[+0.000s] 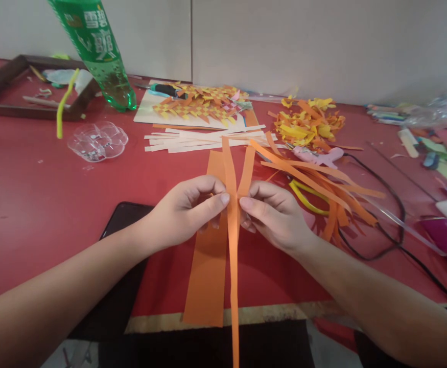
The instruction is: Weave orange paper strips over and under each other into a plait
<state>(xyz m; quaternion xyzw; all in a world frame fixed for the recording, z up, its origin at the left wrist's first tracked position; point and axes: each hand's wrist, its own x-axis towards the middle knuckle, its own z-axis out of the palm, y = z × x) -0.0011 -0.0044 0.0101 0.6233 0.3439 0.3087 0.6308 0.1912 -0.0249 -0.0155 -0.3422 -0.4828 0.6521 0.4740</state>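
Note:
Between thumb and fingers, my left hand (198, 207) pinches a long orange paper strip (232, 245) that hangs down past the table's front edge. My right hand (271, 212) pinches the orange paper just beside it, where a second upper end (246, 163) splays to the right. The two ends spread into a V above my thumbs and meet between my hands. Whether they are one torn sheet or two strips I cannot tell. Under my left hand lies a wider orange paper piece (206, 276) on the red table, reaching its front edge.
Loose orange strips (338, 191), yellow-handled scissors or pliers (309, 199) and a pink glue gun (319, 156) lie right. White strips (208, 139), woven paper pieces (204, 102) and a scrap pile (309, 122) sit behind. A green bottle (96, 56) stands back left; a black phone-like slab (119, 266) lies under my left forearm.

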